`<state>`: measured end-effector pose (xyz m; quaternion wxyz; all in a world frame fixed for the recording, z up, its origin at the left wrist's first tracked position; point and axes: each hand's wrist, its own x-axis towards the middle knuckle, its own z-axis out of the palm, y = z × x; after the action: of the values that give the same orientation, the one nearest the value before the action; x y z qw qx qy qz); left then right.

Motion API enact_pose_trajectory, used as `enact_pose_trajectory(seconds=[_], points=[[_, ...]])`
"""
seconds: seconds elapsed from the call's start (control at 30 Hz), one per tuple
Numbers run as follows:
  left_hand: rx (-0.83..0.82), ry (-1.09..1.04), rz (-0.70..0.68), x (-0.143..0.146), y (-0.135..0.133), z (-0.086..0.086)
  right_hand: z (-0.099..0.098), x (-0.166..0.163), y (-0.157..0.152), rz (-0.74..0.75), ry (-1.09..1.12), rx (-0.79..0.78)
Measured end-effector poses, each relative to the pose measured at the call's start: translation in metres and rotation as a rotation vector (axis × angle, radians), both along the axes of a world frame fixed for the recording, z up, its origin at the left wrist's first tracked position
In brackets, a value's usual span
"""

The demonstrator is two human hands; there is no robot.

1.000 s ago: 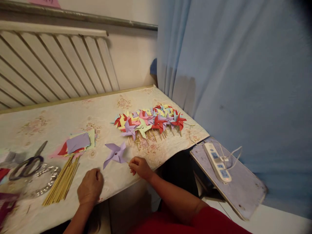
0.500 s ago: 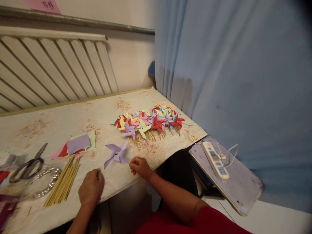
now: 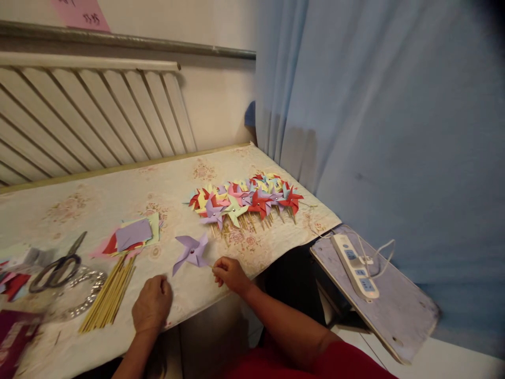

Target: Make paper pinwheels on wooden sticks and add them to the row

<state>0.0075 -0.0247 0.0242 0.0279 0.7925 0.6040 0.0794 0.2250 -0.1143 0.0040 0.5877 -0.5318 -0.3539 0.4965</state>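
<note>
Blue curtain (image 3: pixel 374 131) hung along the right edge of the floral-covered table (image 3: pixel 169 179) | lilac pinwheel (image 3: pixel 192 251) lay near the front edge | risk: paper blades (image 3: pixel 182 259) could have creased had the left hand (image 3: pixel 153 302) slid across | grip: right hand (image 3: pixel 231 275) pinched the stick (image 3: pixel 211 267) narrowly; left lay curled, contents impossible to tell

Before me, a cream wall (image 3: pixel 224 100) bears a slatted radiator (image 3: pixel 109 116); above it runs a metal pipe (image 3: pixel 158 45), with pink paper (image 3: pixel 84 13) over that; a blue curtain (image 3: pixel 394 131) hangs along the right; a floral-covered table (image 3: pixel 114 195) stands along the wall; pale flooring (image 3: pixel 461 360) shows at lower right.
</note>
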Motion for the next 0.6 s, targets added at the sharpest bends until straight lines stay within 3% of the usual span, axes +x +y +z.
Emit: enact_pose_trajectory(seconds=[0.6], points=[[0.068,-0.019,0.003,0.0009,-0.005,-0.0017,-0.0012,-0.0009,-0.003,0.005,-0.015,-0.007]])
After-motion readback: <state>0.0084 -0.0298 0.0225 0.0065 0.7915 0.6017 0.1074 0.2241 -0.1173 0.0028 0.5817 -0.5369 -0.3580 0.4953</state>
